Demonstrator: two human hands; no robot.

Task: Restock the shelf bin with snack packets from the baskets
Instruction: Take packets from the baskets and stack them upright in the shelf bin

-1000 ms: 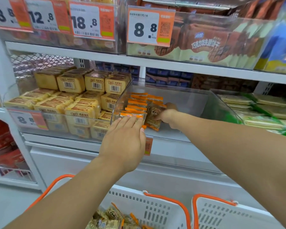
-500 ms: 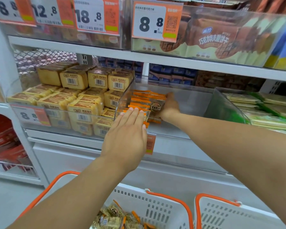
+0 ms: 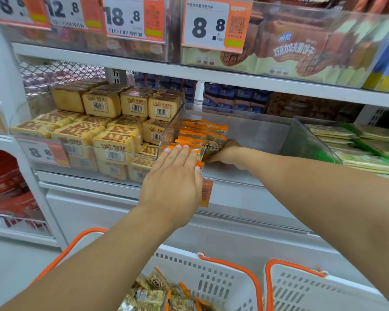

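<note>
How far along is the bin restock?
Done: a row of orange-edged snack packets already stands at the left end of the clear shelf bin. In hand: the left hand lies flat against the front of the row while the right hand presses in from the right side. Left: most of the bin is bare, and more packets lie in the left basket.

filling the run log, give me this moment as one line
left hand: flat against clear plastic shelf bin front | right hand: inside, on orange-edged snack packets | white basket: packets left
</note>
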